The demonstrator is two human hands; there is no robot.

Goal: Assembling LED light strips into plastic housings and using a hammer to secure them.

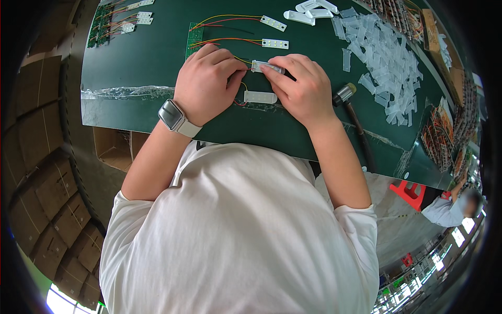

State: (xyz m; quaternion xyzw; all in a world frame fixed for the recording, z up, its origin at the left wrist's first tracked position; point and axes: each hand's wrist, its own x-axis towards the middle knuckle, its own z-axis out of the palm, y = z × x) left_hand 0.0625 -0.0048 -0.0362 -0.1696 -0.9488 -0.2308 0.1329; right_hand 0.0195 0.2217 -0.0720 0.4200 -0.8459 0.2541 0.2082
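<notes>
My left hand (209,76), a watch on its wrist, is closed with thumb and fingertips pinched at the thin wires leading to a small LED board. My right hand (303,86) grips that LED board (257,66) from the right, thumb and fingers pressed along it; a clear cover seems to be on it, partly hidden by the fingers. Just below, between the hands, lies another LED board in a translucent cover (260,97). Beyond my left hand is a green circuit board (195,35), wired to two bare white LED boards (273,23) farther off.
A hammer (345,94) lies right of my right hand. Beyond it spreads a pile of clear plastic covers (387,63). White housings (299,17) sit at the far edge, more wired boards (99,25) far left. Wire bundles (438,133) line the right edge; a person (444,212) is farther right.
</notes>
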